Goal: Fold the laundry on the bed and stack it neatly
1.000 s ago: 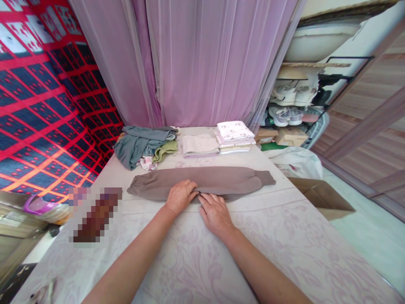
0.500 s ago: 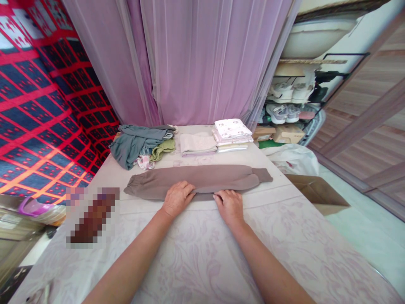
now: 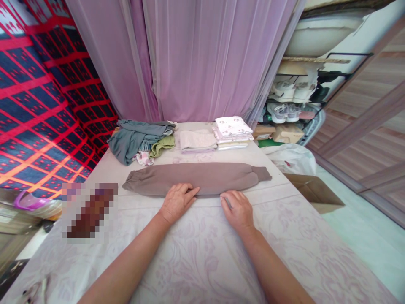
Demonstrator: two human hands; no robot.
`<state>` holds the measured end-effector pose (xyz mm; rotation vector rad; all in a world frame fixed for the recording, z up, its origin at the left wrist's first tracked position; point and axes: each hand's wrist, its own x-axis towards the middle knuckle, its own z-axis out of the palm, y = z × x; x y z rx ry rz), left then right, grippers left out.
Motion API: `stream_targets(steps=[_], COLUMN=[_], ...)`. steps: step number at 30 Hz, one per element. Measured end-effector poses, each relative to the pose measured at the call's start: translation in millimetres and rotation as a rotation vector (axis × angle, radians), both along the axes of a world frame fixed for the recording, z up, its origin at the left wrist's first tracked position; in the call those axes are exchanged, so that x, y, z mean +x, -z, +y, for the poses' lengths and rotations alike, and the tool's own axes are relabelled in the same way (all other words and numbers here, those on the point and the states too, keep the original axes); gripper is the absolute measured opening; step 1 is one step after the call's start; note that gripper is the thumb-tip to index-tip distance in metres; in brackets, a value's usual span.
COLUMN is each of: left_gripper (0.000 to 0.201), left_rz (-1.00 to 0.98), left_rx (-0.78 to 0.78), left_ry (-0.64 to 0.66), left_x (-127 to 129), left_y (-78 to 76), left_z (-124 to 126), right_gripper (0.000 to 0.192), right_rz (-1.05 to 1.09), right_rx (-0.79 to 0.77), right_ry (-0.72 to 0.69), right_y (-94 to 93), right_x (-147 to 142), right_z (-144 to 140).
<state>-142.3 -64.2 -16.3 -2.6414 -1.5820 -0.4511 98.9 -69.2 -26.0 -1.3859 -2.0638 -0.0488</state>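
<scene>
A pair of brown trousers, folded lengthwise into a long strip, lies across the bed, gathered waist to the left and ribbed cuff to the right. My left hand rests palm down at its near edge, fingers stretched out over the cloth. Along the same edge, farther right, my right hand is curled, thumb and fingertips closed at the fabric; the fingertips are partly hidden.
Behind the trousers lie a heap of crumpled clothes, a folded light cloth and a stack of folded linens. Purple curtains hang at the back. A cardboard box stands on the floor at right.
The upper layer of the trousers now covers the lower layer that showed along the near edge. My right hand has shifted right and slightly nearer; my left fingers have straightened.
</scene>
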Motion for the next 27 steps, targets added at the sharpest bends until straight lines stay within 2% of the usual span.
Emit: stream_targets(steps=[5, 9, 13, 16, 21, 27], left_gripper=[0.035, 0.034, 0.035, 0.034, 0.027, 0.026], left_rz=[0.064, 0.075, 0.069, 0.045, -0.043, -0.054], left_rx=[-0.005, -0.008, 0.026, 0.067, 0.120, 0.167], left_ry=[-0.013, -0.011, -0.007, 0.018, 0.054, -0.024], left_x=[2.8, 3.6, 3.2, -2.6, -33.3, -85.0], left_y=[-1.0, -2.2, 0.5, 4.5, 8.9, 6.0], left_z=[-2.9, -3.3, -3.2, -4.3, -11.7, -22.8], right_gripper=[0.027, 0.028, 0.030, 0.024, 0.031, 0.029], right_rz=[-0.065, -0.120, -0.239, -0.260, -0.243, -0.220], right_rx=[0.017, 0.017, 0.012, -0.016, -0.036, -0.032], right_ry=[0.012, 0.021, -0.102, -0.171, -0.208, -0.216], right_y=[2.1, -4.3, -9.8, -5.5, 7.0, 8.6], right_x=[1.5, 4.0, 3.3, 4.6, 10.1, 11.3], right_z=[5.0, 9.4, 16.4, 22.5, 25.8, 20.4])
